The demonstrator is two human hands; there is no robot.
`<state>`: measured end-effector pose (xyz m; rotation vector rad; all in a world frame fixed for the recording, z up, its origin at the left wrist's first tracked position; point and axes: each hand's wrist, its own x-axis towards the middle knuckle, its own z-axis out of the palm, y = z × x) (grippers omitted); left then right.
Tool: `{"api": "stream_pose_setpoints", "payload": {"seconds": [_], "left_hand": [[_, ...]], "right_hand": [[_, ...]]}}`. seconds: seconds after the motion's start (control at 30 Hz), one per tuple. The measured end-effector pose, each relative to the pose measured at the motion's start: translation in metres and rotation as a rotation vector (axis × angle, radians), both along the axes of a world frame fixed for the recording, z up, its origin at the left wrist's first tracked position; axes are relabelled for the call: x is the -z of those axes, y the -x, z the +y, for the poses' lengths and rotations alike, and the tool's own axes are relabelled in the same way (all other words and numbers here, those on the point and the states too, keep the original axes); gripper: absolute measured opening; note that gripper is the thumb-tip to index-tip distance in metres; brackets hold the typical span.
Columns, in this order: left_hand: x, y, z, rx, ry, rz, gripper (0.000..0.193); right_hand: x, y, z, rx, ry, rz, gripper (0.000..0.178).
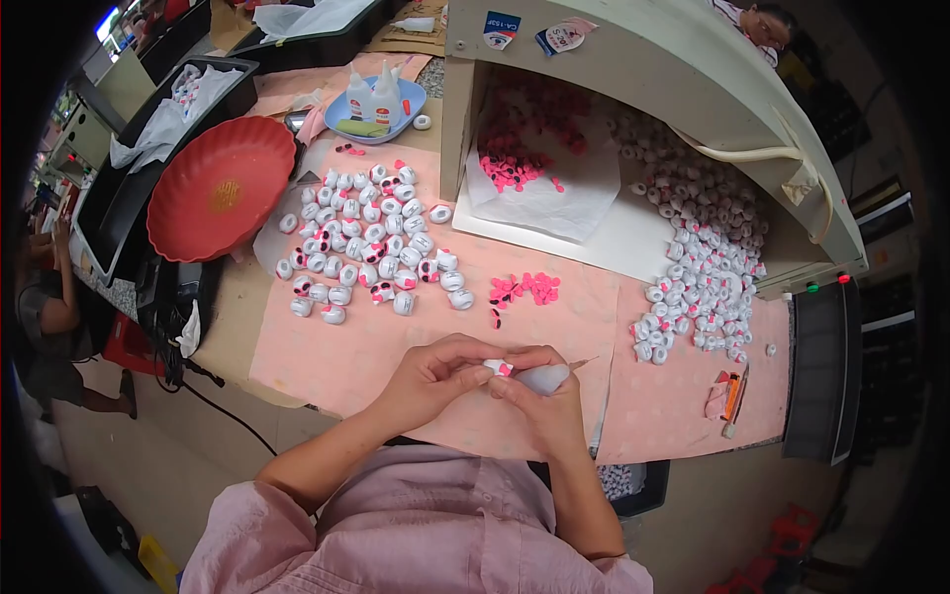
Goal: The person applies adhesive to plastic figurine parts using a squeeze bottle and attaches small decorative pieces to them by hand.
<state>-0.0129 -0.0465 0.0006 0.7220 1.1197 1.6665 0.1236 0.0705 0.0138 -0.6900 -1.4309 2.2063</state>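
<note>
Fingers [475,377] of the left hand [427,381] are drawn together at the tips, pinching the left side of a small white piece [492,364] patched with pink, which sits between the two hands in front of the person's chest. From the other side, thumb and forefinger of the right hand [556,406] grip the same white piece, while a pale bottle [542,378] lies across that hand, its thin needle tip pointing right; how the remaining fingers fold around it cannot be told. Just beyond the hands, a little heap of pink bits [534,288] lies on a pale pink sheet [346,361] that covers the table. Farther off to the left spreads a loose cluster of rounded white parts [396,243], several bearing pink or dark bits. Out to the right lies an orange tool [732,398], and beyond it a dense heap of white parts [708,287] reaches out from under a grey housing [633,49], where a white sheet [584,213] carries more pink bits. Past the cluster, a blue dish [414,121] holds white bottles [386,102]; to its left, a red scalloped dish [218,178] rests near a black tray [114,213]. At the far left, another person [59,297] shows in part.
</note>
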Motion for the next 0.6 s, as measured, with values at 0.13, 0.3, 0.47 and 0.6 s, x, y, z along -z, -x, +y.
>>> {"api": "stream_pose_setpoints", "payload": {"seconds": [0.13, 0.3, 0.47, 0.6], "left_hand": [[-0.005, 0.004, -0.001, 0.024, 0.054, -0.032, 0.026], [-0.003, 0.002, 0.000, 0.026, 0.049, -0.095, 0.026], [-0.018, 0.011, -0.003, -0.146, 0.105, 0.625, 0.032], [-0.034, 0.035, 0.013, -0.372, 0.216, 1.283, 0.041]], "right_hand": [[0.000, 0.003, -0.005, 0.032, 0.057, 0.039, 0.023], [-0.001, 0.000, -0.006, 0.037, 0.035, 0.047, 0.020], [-0.008, -0.021, 0.020, -0.101, 0.019, -0.038, 0.012], [-0.013, -0.071, 0.046, 0.336, -0.244, -0.247, 0.019]]}}
